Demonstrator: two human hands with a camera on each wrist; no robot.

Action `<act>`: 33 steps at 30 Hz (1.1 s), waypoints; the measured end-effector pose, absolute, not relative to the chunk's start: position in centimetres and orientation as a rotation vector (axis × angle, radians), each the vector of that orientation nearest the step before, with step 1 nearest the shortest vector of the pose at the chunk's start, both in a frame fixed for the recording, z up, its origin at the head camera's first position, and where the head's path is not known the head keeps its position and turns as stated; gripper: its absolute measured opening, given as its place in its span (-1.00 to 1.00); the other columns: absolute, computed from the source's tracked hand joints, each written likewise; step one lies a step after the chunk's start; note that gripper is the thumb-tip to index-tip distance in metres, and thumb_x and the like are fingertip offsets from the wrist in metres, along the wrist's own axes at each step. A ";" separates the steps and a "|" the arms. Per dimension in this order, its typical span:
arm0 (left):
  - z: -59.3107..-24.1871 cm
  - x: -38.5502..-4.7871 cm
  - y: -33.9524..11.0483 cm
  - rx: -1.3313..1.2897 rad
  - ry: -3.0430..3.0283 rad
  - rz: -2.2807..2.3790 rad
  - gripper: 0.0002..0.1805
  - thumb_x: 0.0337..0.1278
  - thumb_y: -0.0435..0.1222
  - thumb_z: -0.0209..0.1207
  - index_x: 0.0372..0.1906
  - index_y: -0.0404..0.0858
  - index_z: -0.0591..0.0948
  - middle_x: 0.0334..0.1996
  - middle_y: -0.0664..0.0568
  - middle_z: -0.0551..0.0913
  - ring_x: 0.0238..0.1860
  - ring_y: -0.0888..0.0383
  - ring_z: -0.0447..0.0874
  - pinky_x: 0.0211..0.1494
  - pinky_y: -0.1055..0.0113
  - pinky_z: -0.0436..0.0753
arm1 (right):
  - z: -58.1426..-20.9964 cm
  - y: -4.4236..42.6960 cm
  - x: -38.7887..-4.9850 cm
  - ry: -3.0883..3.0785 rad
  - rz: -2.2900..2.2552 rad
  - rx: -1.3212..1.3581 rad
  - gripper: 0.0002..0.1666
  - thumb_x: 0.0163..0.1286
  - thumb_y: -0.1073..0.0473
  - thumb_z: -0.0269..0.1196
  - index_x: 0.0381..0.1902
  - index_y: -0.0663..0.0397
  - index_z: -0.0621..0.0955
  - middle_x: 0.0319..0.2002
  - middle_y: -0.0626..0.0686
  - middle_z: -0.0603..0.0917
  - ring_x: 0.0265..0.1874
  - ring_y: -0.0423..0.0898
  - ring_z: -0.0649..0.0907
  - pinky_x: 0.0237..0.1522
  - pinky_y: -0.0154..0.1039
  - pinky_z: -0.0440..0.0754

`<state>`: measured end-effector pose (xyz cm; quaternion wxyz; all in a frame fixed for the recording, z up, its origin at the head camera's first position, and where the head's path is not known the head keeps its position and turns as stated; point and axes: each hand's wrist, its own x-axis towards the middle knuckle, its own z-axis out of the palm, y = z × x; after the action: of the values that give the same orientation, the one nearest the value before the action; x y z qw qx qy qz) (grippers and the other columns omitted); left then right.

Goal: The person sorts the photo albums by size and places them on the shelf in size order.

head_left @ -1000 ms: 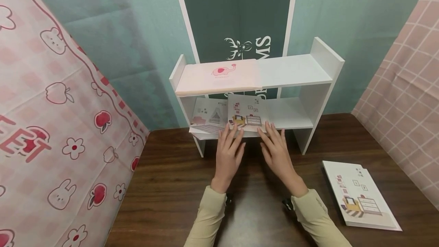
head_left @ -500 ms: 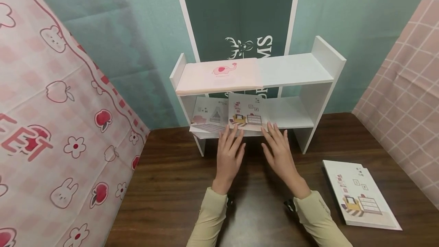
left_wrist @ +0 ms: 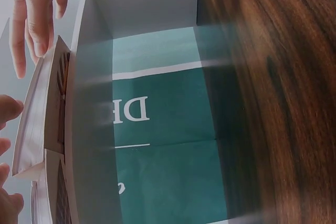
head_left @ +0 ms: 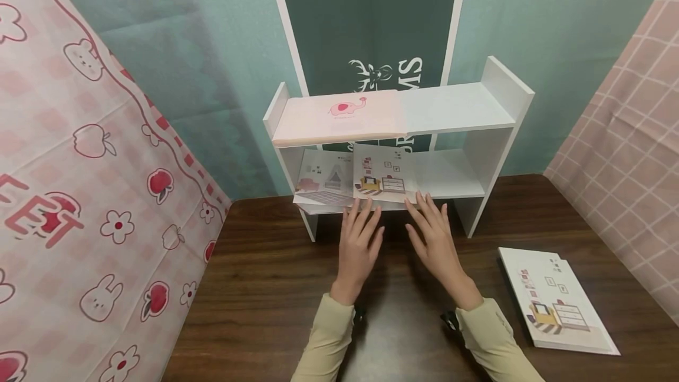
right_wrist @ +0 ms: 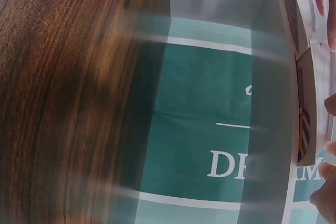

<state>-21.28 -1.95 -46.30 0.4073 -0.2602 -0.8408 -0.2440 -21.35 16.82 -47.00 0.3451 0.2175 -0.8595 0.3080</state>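
Observation:
Two side-by-side groups of thin books lie on the middle shelf of a white rack point(head_left: 451, 173): the left book point(head_left: 325, 178) and the right book point(head_left: 384, 174), which overlaps it. My left hand point(head_left: 358, 249) has its fingers spread, tips at the front edge of the right book near its left corner. My right hand point(head_left: 436, 243) is likewise spread, fingertips at that book's right front corner. In the left wrist view, the books point(left_wrist: 39, 114) project past the shelf edge, fingertips beside them. Neither hand curls round anything.
On the table point(head_left: 254, 287) at the right lies another stack of books point(head_left: 562, 302). A pink cloth with an elephant point(head_left: 339, 117) covers the left part of the rack's top. Patterned pink curtains point(head_left: 122, 193) hang at the left, and a pink grid cloth point(head_left: 631, 152) at the right.
Both hands have drawn back slightly toward the front edge of the books, the left also a little to the right. The books look unmoved.

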 end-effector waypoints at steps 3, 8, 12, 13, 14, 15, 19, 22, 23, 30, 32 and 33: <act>-46.4 -21.2 -1.8 -0.662 -2.118 -0.615 -0.48 0.11 -0.25 0.24 0.22 -0.19 0.47 0.30 -0.07 0.36 0.38 -0.09 0.14 0.37 -0.09 0.16 | -47.0 16.9 -21.2 -2.238 0.803 0.560 -0.26 0.19 0.31 0.26 0.34 -0.04 0.33 0.37 0.16 0.24 0.39 0.14 0.15 0.32 0.32 -0.09; -46.6 -21.0 -1.6 -0.669 -2.120 -0.617 -0.46 0.11 -0.24 0.24 0.23 -0.19 0.45 0.30 -0.05 0.35 0.38 -0.09 0.15 0.35 -0.10 0.19 | -47.3 17.0 -21.0 -2.235 0.820 0.554 -0.25 0.19 0.31 0.26 0.34 -0.02 0.32 0.37 0.17 0.25 0.39 0.15 0.14 0.35 0.27 -0.13; -46.8 -20.8 -1.4 -0.675 -2.124 -0.623 -0.44 0.10 -0.25 0.25 0.25 -0.18 0.44 0.30 -0.04 0.36 0.38 -0.07 0.15 0.35 -0.10 0.20 | -47.4 17.2 -20.9 -2.248 0.827 0.546 -0.30 0.26 0.26 0.21 0.36 -0.05 0.30 0.37 0.14 0.24 0.39 0.13 0.14 0.38 0.21 -0.17; -46.8 -20.8 -1.4 -0.675 -2.126 -0.625 -0.44 0.10 -0.25 0.25 0.25 -0.18 0.43 0.30 -0.04 0.35 0.38 -0.07 0.15 0.35 -0.10 0.20 | -47.5 17.2 -20.8 -2.250 0.828 0.544 -0.32 0.29 0.23 0.19 0.36 -0.05 0.30 0.37 0.14 0.24 0.39 0.13 0.13 0.37 0.21 -0.17; -46.8 -20.8 -1.3 -0.674 -2.127 -0.628 -0.44 0.10 -0.25 0.25 0.25 -0.17 0.43 0.30 -0.03 0.36 0.38 -0.06 0.15 0.35 -0.10 0.20 | -47.5 17.2 -20.8 -2.253 0.830 0.542 -0.34 0.31 0.20 0.18 0.36 -0.05 0.30 0.38 0.14 0.23 0.40 0.13 0.13 0.37 0.21 -0.17; -46.9 -20.8 -1.3 -0.673 -2.130 -0.632 -0.44 0.10 -0.25 0.25 0.25 -0.17 0.43 0.30 -0.03 0.36 0.38 -0.05 0.15 0.35 -0.09 0.20 | -47.5 17.3 -20.8 -2.256 0.831 0.539 -0.35 0.33 0.18 0.16 0.36 -0.05 0.30 0.38 0.14 0.23 0.40 0.13 0.13 0.37 0.21 -0.17; -47.0 -20.7 -1.1 -0.672 -2.125 -0.649 -0.46 0.12 -0.24 0.23 0.24 -0.18 0.44 0.30 -0.02 0.36 0.37 -0.05 0.18 0.34 -0.10 0.21 | -47.6 17.4 -20.8 -2.241 0.834 0.526 -0.34 0.29 0.21 0.21 0.34 -0.04 0.32 0.36 0.18 0.26 0.38 0.19 0.14 0.35 0.25 -0.14; -47.1 -20.6 -1.0 -0.675 -2.120 -0.660 -0.47 0.12 -0.23 0.23 0.23 -0.18 0.45 0.30 -0.01 0.36 0.37 -0.04 0.19 0.33 -0.10 0.23 | -47.7 17.4 -20.8 -2.218 0.836 0.520 -0.27 0.18 0.30 0.28 0.33 -0.03 0.35 0.34 0.23 0.28 0.36 0.24 0.15 0.34 0.27 -0.13; -47.1 -20.5 -0.9 -0.675 -2.120 -0.660 -0.47 0.12 -0.23 0.23 0.23 -0.18 0.46 0.30 -0.01 0.37 0.36 -0.04 0.20 0.34 -0.09 0.23 | -47.7 17.5 -20.9 -2.208 0.837 0.520 -0.25 0.15 0.33 0.30 0.32 -0.01 0.36 0.33 0.24 0.29 0.35 0.26 0.16 0.34 0.28 -0.12; -47.5 -20.2 -0.7 -0.673 -2.132 -0.667 -0.47 0.12 -0.23 0.23 0.23 -0.19 0.46 0.29 -0.02 0.38 0.35 -0.02 0.22 0.32 -0.08 0.26 | -47.9 17.8 -20.8 -2.212 0.833 0.506 -0.21 0.11 0.37 0.32 0.32 0.02 0.35 0.33 0.23 0.29 0.36 0.24 0.15 0.34 0.28 -0.14; -47.6 -20.1 -0.6 -0.672 -2.136 -0.670 -0.47 0.12 -0.24 0.23 0.23 -0.19 0.46 0.29 -0.01 0.37 0.35 -0.02 0.23 0.31 -0.08 0.28 | -48.0 17.9 -20.6 -2.237 0.833 0.497 -0.21 0.15 0.34 0.29 0.35 0.01 0.32 0.35 0.19 0.26 0.38 0.22 0.14 0.35 0.26 -0.16; -47.6 -20.0 -0.6 -0.671 -2.141 -0.675 -0.47 0.12 -0.23 0.23 0.23 -0.18 0.45 0.30 0.00 0.36 0.35 -0.01 0.22 0.31 -0.08 0.27 | -48.0 18.0 -20.6 -2.251 0.832 0.491 -0.21 0.16 0.33 0.28 0.36 0.00 0.30 0.37 0.17 0.25 0.38 0.20 0.13 0.36 0.25 -0.17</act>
<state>-20.04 -0.59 -47.58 0.3886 -0.2638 -0.8420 -0.2655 -20.57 17.97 -47.98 0.3393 0.1887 -0.8644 0.3194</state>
